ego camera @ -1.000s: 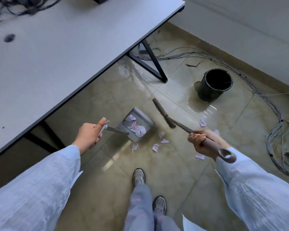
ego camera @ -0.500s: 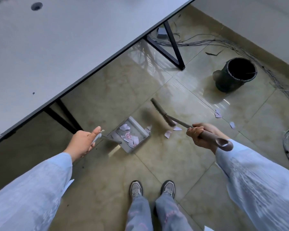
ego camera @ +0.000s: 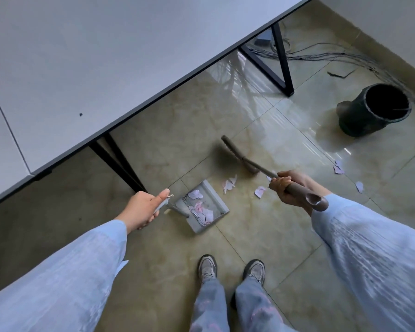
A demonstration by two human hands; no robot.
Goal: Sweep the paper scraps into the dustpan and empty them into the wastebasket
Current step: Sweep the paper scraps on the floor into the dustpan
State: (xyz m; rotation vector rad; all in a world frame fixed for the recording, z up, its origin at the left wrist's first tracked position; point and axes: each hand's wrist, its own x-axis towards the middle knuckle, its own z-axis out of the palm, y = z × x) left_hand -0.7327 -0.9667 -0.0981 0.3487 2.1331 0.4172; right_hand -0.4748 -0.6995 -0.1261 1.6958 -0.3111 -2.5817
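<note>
My left hand (ego camera: 144, 208) grips the handle of a grey dustpan (ego camera: 217, 201) that rests on the tiled floor with several pink-white paper scraps inside. My right hand (ego camera: 289, 190) holds the brown handle of a broom (ego camera: 237, 154), whose head sits on the floor beyond the dustpan's open side. Loose paper scraps (ego camera: 229, 184) lie between the pan and the broom head, and another scrap (ego camera: 260, 191) lies by my right hand. More scraps (ego camera: 338, 167) lie further right. The dark round wastebasket (ego camera: 359, 116) stands at the far right, open and apart from both hands.
A white desk (ego camera: 94, 68) with black metal legs (ego camera: 279, 68) overhangs the floor on the left. Cables (ego camera: 333, 55) run along the wall behind the wastebasket. My two shoes (ego camera: 207, 268) stand just behind the dustpan.
The view shifted so everything sits further right. The broom head swept back away from the dustpan, and the dustpan moved nearer to my feet with scraps still in it.
</note>
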